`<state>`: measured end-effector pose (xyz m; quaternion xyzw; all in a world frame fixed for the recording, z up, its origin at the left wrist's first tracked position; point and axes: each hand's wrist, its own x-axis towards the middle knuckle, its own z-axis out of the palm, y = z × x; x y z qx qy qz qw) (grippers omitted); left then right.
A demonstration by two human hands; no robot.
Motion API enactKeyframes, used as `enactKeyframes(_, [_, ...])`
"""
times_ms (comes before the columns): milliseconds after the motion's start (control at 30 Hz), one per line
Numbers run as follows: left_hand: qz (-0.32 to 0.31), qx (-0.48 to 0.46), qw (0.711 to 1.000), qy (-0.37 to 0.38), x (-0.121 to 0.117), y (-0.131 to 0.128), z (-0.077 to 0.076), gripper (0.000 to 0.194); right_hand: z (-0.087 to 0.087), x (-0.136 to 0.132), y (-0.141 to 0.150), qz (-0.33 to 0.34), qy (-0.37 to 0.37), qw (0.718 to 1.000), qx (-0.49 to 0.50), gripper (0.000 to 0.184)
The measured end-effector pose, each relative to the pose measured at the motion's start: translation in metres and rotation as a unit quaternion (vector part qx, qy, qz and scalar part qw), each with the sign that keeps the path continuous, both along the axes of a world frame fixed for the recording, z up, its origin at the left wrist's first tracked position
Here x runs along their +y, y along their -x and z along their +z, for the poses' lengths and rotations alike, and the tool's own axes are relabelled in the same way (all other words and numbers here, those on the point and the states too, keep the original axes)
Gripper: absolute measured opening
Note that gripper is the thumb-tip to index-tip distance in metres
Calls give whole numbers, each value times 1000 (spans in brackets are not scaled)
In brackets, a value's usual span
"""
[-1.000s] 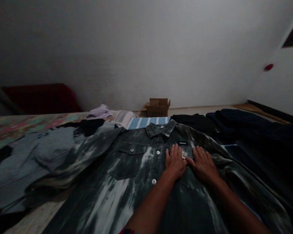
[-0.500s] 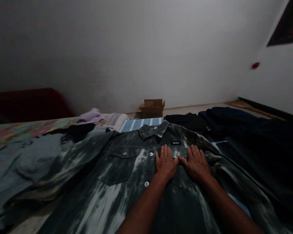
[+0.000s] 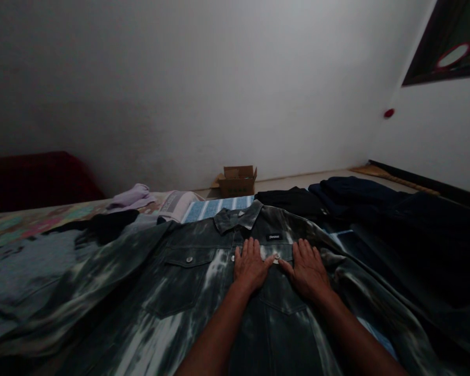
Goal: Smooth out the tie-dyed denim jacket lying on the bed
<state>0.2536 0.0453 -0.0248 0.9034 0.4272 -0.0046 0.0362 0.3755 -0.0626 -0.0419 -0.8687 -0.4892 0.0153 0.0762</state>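
A dark grey-green denim jacket [image 3: 191, 282] with whitish bleached streaks lies spread out, front up, its collar pointing away from me and its sleeves reaching to both sides. My left hand [image 3: 251, 266] rests flat on the chest beside the button placket, fingers extended. Flat on the same chest pocket, a little to the right, is my right hand [image 3: 307, 269], also with fingers stretched out. Both thumbs point inward toward the pocket's button [image 3: 276, 257]. A small dark label [image 3: 274, 237] sits just above the pocket.
Grey clothes [image 3: 27, 277] lie on the left, with a lilac cloth [image 3: 132, 197] behind them. Dark folded garments [image 3: 360, 196] are heaped on the right. A blue-and-white striped cloth [image 3: 215, 207] lies beyond the collar. An opened cardboard box [image 3: 237, 184] stands against the wall [image 3: 219, 94].
Both hands remain flat on the jacket, with the thumbs slightly farther apart around the pocket button. The camera view has turned a little to the right.
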Motion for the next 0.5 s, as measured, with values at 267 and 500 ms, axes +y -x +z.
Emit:
enactKeyframes(267, [-6,-2,999,-36,13,10,3,82,0,-2,0,5,-4,1000,3,79])
enactKeyframes(500, [-2,3,1000,-17,13,11,5,87,-2,0,-1,0,2,1000,-3,79])
